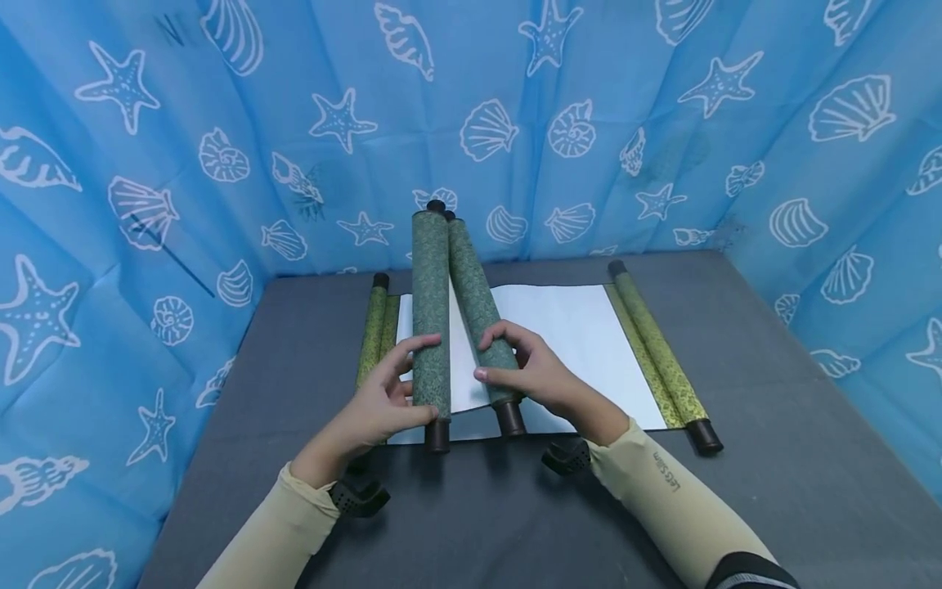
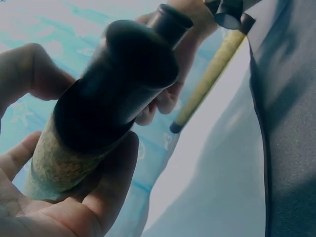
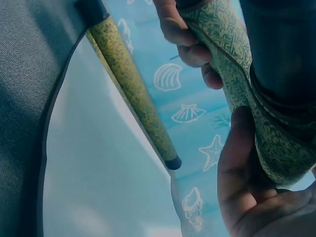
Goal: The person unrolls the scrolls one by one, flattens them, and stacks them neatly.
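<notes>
Plainly, both hands were occupied with one green-patterned scroll. The left hand (image 1: 383,401) had its grip closed partway, only as far as the thickness of the left green roll (image 1: 430,311) allowed, thumb near the lower end and fingers against the side. The right hand (image 1: 530,368) held the right green roll (image 1: 478,303) likewise, its fingers bent around the lower half. Gripping near the bottom presumably suited arms reaching from the near side, and one hand per roll probably kept either from spinning loose.

The two rolls leaned together at their far ends and stood apart at the near ends, so a narrow wedge of white sheet (image 1: 462,360) showed between them. They were held over the left part of a second scroll, whose white panel (image 1: 574,352) lay spread on the dark grey desk (image 1: 795,507). That panel ran between a left yellow roller (image 1: 374,327) and a right yellow roller (image 1: 658,352), whose weight likely helped keep it flat. Dark knobs (image 1: 437,436) projected beyond the near ends of the green rolls, uncovered by the hands. Behind everything hung a blue curtain (image 1: 441,74) printed with shells and starfish.
</notes>
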The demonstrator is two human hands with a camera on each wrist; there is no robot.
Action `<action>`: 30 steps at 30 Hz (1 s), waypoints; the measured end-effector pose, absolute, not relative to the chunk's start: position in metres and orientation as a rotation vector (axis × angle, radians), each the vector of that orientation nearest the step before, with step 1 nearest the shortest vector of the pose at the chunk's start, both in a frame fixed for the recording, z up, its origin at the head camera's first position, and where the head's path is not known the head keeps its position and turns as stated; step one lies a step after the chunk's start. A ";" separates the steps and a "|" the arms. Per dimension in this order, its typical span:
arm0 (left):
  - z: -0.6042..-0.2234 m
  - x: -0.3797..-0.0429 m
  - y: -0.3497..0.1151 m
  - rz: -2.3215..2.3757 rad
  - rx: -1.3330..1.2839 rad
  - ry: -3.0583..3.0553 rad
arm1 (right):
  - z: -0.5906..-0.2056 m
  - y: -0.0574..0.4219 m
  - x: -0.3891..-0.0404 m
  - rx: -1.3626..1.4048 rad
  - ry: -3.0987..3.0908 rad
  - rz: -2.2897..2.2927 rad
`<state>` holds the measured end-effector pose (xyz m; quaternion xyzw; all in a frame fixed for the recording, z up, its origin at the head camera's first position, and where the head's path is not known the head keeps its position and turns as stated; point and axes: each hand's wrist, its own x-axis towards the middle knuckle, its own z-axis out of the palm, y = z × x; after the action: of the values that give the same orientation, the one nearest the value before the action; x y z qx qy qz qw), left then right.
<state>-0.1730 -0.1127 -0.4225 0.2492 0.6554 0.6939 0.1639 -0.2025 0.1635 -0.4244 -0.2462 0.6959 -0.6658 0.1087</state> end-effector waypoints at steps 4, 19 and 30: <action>-0.421 -0.178 -0.112 2.000 0.691 1.866 | -0.423 0.163 -0.203 -0.615 2.031 -1.971; -0.427 -0.192 -0.102 1.845 0.610 2.025 | -0.427 0.173 -0.206 -0.650 1.943 -2.022; -0.432 -0.195 -0.108 1.854 0.562 2.105 | -0.424 0.175 -0.207 -0.526 1.862 -2.121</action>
<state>-0.1952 -0.1083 -0.4317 0.1945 0.7287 0.6416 0.1399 -0.2074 0.1745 -0.4236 -0.1817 0.6427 -0.7319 0.1350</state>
